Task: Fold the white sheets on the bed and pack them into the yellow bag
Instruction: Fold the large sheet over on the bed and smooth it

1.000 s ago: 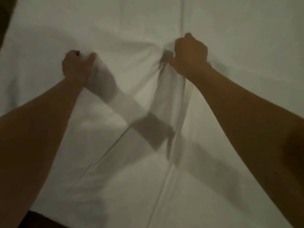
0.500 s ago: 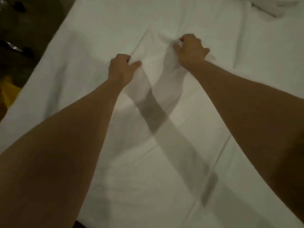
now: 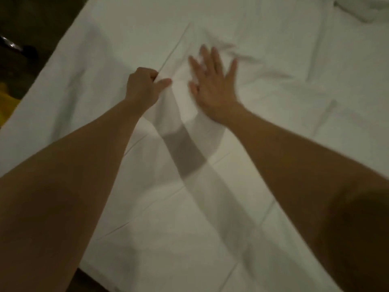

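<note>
I see the white sheet [image 3: 210, 207] filling nearly the whole frame, spread flat over the bed, with its folded edge running as a straight ridge from the centre up toward the top middle. A bunched heap of more white cloth [image 3: 357, 9] sits in the upper right corner. At the left edge, middle height, a sliver of the yellow bag [image 3: 5, 102] shows beside the bed, well apart from both hands.

My left hand [image 3: 143, 87] is at centre frame, fingers curled and thumb out, pinching the sheet right at the lower end of that ridge. My right hand [image 3: 212, 81] lies just to its right, fingers straight and spread, palm down on the cloth, slightly blurred.

I judge the next stroke runs rightward from the pinned ridge, across the wrinkles fanning toward the right.
</note>
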### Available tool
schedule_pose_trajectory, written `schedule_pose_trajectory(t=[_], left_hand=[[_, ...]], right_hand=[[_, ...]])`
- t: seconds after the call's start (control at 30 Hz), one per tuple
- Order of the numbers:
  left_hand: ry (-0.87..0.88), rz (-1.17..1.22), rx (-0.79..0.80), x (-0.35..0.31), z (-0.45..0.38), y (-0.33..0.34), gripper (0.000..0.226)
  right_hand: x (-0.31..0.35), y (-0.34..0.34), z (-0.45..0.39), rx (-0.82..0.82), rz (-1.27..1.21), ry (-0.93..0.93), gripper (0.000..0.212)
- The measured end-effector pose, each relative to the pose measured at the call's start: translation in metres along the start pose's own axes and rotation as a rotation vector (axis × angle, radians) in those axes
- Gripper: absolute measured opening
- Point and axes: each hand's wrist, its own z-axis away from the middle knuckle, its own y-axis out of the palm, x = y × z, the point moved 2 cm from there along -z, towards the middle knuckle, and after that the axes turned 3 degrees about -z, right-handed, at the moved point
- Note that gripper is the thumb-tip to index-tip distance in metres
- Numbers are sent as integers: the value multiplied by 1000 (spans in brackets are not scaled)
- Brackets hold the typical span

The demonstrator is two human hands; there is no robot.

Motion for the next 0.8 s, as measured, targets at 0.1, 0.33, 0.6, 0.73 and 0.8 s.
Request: schedule_pose_trajectory(t=[0.1,0.33,0.6,0.73,0.8], left_hand=[[-34,-114,-50,-10,2,5,32],[62,-462,-190,-80,46,57,65],[529,-632,150,-197,191,209,72],[670,-666,205,-263,207,242,56],[732,-679,220,-299,215,260,52]], right_hand=[[-22,3,26,30,23,-10,58],[-124,-5,93,-28,12,168,58],[-254,-17,206,-85,-124,404,48],[-334,-33,278,-207,-84,646,33],[-366,-34,314,-191,-79,770,33]])
